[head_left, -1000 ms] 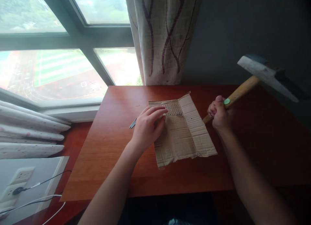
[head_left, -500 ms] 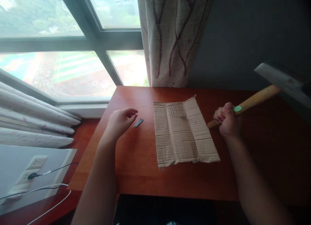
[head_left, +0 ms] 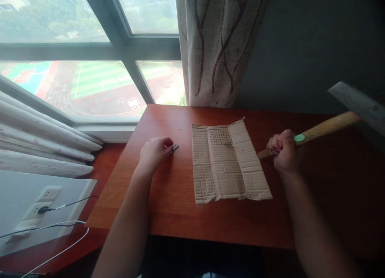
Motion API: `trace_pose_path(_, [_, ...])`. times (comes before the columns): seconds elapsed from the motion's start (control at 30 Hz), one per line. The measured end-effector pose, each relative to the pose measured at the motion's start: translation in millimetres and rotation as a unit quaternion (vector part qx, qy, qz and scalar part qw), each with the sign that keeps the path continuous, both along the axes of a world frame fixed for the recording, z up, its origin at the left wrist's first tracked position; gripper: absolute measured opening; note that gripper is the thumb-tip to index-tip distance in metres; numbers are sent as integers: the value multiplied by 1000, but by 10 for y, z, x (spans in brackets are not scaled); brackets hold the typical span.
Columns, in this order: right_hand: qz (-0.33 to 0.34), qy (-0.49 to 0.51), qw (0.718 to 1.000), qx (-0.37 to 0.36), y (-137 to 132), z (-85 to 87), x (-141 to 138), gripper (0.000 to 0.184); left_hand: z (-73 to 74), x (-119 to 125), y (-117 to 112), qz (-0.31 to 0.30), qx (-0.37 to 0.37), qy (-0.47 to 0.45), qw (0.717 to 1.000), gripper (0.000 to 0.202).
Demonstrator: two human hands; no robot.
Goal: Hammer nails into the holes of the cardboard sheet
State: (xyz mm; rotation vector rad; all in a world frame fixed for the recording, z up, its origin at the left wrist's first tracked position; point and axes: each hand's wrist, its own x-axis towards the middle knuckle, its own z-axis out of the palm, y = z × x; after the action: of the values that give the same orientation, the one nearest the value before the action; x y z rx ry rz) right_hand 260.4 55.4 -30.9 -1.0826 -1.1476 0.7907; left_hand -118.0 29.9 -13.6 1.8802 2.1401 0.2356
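Observation:
On the left of the red-brown desk, a small bundle of metal nails [head_left: 175,148] lies at the fingertips of my left hand [head_left: 155,153]. Its thumb and fingers close in on the nails and cover their near ends; whether any is lifted cannot be seen. My right hand [head_left: 282,150] is wrapped around the wooden handle of a hammer [head_left: 327,126], raised over the right side, with its head partly cut off at the picture's edge. Between my hands rests a creased piece of cardboard [head_left: 227,170]. Rows of holes mark its upper middle, and several nails [head_left: 227,144] stand there.
The desk [head_left: 171,214] has its far edge at a patterned curtain [head_left: 222,49] and a dark wall. A large window [head_left: 99,81] is at the left. Below another curtain [head_left: 45,137], cables [head_left: 69,226] run from a wall socket [head_left: 39,210].
My left hand has moved slightly right onto the nails and its fingers have drawn together. The hammer has shifted a little to the right in my right hand. The camera view has shifted slightly.

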Motion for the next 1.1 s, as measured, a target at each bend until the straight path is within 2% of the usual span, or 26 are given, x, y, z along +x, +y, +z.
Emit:
trace_pose_path(0.17, [-20,-10,1000,7,3,-25,4,59,-16,45,11,5,0,12,1000,16])
trace_pose_path(0.4, [16,55,998,30,-2,-11,-8,57,-38,63,16,2,-2,48,999,22])
trace_pose_path(0.63, [30,49,998,39,-5,-21,-3,57,-29,57,18,-1,-2,59,998,27])
trace_pose_path(0.87, [14,72,996,48,26,-44,4,58,-67,63,24,8,0,95,995,27])
trace_pose_path(1.1, [9,79,996,48,22,-40,0,57,-63,47,16,-3,5,67,998,26])
